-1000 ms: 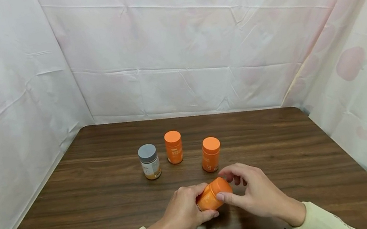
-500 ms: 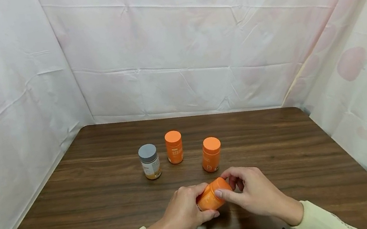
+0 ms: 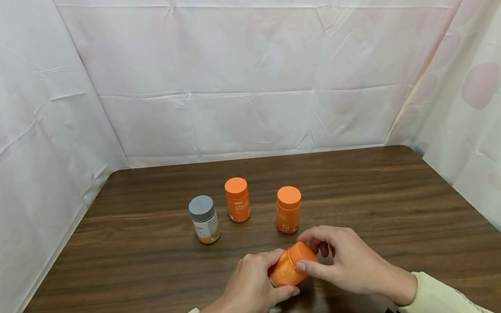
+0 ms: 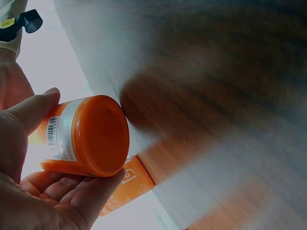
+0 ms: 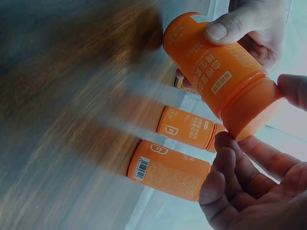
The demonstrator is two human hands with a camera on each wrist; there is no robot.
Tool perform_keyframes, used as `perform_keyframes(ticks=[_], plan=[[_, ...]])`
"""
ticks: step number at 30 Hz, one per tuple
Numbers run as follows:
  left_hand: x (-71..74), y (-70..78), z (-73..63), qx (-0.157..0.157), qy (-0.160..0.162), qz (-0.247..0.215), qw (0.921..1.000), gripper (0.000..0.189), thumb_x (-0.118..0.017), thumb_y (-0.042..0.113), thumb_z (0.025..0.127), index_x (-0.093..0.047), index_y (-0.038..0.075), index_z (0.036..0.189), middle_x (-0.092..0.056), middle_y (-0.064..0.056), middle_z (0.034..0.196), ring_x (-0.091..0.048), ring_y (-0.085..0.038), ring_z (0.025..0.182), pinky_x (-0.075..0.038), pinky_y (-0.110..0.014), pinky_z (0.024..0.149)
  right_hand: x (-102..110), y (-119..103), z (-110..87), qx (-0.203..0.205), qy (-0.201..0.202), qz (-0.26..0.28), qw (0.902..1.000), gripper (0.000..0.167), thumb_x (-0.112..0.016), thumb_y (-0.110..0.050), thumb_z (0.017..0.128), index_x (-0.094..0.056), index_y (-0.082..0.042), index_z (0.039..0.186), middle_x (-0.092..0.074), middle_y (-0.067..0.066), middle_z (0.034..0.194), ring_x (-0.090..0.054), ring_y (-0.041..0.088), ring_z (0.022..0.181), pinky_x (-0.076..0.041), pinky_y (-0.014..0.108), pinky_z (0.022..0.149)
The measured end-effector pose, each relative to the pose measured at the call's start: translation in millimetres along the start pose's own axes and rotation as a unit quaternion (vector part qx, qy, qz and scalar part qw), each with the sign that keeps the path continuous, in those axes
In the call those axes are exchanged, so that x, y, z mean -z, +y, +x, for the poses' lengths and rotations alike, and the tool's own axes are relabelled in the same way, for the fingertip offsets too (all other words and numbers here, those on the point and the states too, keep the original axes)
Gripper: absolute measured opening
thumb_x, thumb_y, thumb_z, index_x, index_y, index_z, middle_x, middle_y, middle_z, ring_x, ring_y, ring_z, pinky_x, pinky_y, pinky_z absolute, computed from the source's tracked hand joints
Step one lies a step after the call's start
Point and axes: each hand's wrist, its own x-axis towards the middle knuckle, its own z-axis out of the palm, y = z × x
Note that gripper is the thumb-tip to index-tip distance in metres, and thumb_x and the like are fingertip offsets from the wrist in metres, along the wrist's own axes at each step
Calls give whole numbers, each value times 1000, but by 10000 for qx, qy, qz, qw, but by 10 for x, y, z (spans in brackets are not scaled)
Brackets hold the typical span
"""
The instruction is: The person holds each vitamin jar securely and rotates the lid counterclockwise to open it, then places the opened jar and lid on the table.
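Observation:
An orange pill bottle (image 3: 284, 272) is tilted, its orange lid (image 3: 304, 251) toward the right. My left hand (image 3: 247, 289) grips the bottle's body, thumb on one side and fingers on the other. In the left wrist view the round base of the bottle (image 4: 104, 136) faces the camera, beside a barcode label. My right hand (image 3: 352, 263) pinches the lid's edge between thumb and fingertips. From the right wrist, white lettering shows on the bottle (image 5: 211, 62), and the lid (image 5: 252, 109) sits on its neck.
Beyond the hands three bottles stand upright on the dark wood table (image 3: 128, 290): a grey-lidded one (image 3: 205, 220), an orange one (image 3: 238, 200) at the back and another orange one (image 3: 288, 210) close to my right fingers. White patterned sheets (image 3: 233, 59) enclose the table's back and sides.
My right fingers shift slightly around the lid, drawing in and then easing back a little. My left hand and the bottle stay in place.

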Motion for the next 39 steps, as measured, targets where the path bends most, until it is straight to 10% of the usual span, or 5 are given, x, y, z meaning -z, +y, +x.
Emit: perform_keyframes(ticks=[27,39], plan=[[-5,-1,-11,-38,8,32,10000,45,-93,28,77,-72,21,115,-67,14,90,-58,-1,73,-49,-22,67,53,61,-23,1652,-135,111,9861,67,-81,2,76,-63,-26,134,-62,-6,129,-56,15,119,-49,38,97],[-2,1,2,-62,29,9,10000,40,-93,27,77,-71,24,111,-66,16,88,-59,0,73,-50,-22,67,31,35,-11,631,359,-198,9972,37,-79,-43,90,-67,-27,122,-65,-14,101,-55,7,84,-49,28,71]])
